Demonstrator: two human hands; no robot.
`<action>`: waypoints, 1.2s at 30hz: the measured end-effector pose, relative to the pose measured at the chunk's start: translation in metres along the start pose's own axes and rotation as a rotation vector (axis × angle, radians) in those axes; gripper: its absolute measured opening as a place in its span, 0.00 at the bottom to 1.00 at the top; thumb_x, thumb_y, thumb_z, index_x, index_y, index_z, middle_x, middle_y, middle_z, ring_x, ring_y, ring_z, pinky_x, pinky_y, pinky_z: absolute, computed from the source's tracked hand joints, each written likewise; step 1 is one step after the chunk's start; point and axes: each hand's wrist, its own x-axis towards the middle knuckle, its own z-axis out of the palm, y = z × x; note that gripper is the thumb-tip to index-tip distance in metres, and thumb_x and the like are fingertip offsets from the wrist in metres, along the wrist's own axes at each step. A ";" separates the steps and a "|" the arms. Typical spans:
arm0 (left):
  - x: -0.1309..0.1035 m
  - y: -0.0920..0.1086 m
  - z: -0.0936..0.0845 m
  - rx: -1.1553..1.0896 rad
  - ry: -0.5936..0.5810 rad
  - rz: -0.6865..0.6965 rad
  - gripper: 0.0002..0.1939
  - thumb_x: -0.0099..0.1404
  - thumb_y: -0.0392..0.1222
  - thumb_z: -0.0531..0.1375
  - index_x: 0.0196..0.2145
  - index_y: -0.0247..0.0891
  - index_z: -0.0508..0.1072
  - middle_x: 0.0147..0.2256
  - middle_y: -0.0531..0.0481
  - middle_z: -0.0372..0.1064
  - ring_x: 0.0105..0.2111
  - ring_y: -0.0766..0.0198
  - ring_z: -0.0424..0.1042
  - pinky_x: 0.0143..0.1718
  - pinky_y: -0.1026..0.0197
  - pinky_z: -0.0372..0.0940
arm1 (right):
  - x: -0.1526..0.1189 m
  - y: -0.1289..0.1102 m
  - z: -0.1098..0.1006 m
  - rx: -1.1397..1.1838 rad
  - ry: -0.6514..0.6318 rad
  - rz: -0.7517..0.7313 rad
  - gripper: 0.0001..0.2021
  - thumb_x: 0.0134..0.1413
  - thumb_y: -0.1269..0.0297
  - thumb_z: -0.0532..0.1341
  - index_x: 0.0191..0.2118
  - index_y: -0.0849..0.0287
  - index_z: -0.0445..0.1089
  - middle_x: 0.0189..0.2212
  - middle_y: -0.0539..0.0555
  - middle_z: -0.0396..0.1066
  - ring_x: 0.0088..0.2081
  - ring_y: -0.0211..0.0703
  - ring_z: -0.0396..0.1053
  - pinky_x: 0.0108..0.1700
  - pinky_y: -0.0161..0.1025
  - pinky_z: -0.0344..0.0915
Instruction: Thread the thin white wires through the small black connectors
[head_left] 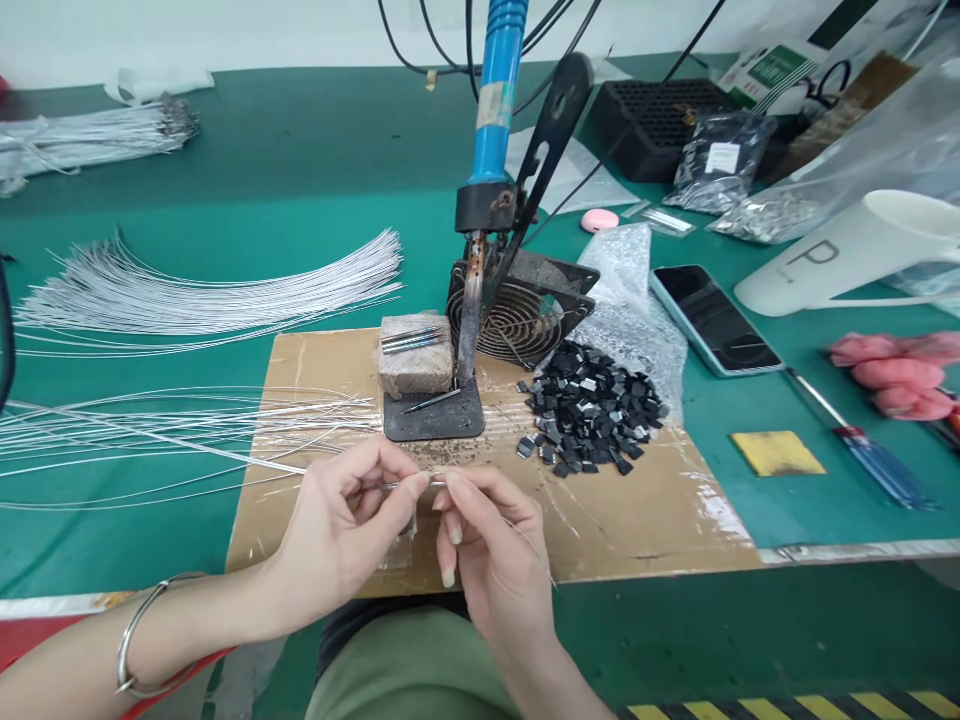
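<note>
My left hand (349,515) pinches a thin wire between thumb and forefinger, over the front of the cardboard sheet (637,530). Close beside it, my right hand (495,540) pinches the same wire, and a thin strand runs down past its palm. The fingertips of both hands nearly touch. Just beyond them is a black metal plate (442,418) under the tip of a blue-handled soldering iron (499,100). A worn block (415,370) with short metal pieces on top stands by the tip. Loose white wires (187,430) lie to the left, their ends near the plate.
Small black parts (592,405) are heaped right of a round fan (525,310). A wire bundle (225,290) lies at back left. On the right are a phone (716,320), a yellow sponge (778,453), a screwdriver (874,455) and a white mug (847,255).
</note>
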 end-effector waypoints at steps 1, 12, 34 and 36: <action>0.000 0.001 0.000 -0.008 0.001 0.000 0.12 0.70 0.45 0.60 0.31 0.36 0.72 0.24 0.53 0.67 0.22 0.69 0.62 0.23 0.66 0.55 | 0.000 0.000 0.000 0.000 0.004 -0.002 0.08 0.51 0.59 0.74 0.29 0.58 0.83 0.19 0.48 0.70 0.13 0.29 0.62 0.12 0.24 0.64; 0.005 0.006 -0.004 -0.087 0.005 0.004 0.11 0.69 0.43 0.62 0.30 0.35 0.72 0.25 0.52 0.69 0.24 0.69 0.64 0.24 0.67 0.59 | -0.001 0.000 -0.010 -0.105 -0.064 -0.026 0.10 0.58 0.56 0.70 0.37 0.56 0.85 0.25 0.52 0.75 0.18 0.34 0.68 0.15 0.29 0.69; 0.000 0.003 -0.001 -0.001 0.027 0.110 0.10 0.71 0.41 0.59 0.31 0.37 0.71 0.23 0.55 0.67 0.22 0.70 0.62 0.23 0.68 0.57 | -0.003 0.002 -0.014 -0.185 -0.120 -0.099 0.04 0.61 0.64 0.69 0.38 0.52 0.84 0.26 0.47 0.74 0.17 0.28 0.70 0.20 0.25 0.67; -0.001 0.002 -0.001 0.033 0.034 0.127 0.10 0.71 0.41 0.59 0.31 0.37 0.71 0.23 0.55 0.66 0.21 0.70 0.61 0.22 0.66 0.56 | -0.003 0.001 -0.014 -0.185 -0.130 -0.100 0.04 0.61 0.64 0.69 0.38 0.52 0.84 0.27 0.47 0.74 0.17 0.28 0.70 0.20 0.25 0.67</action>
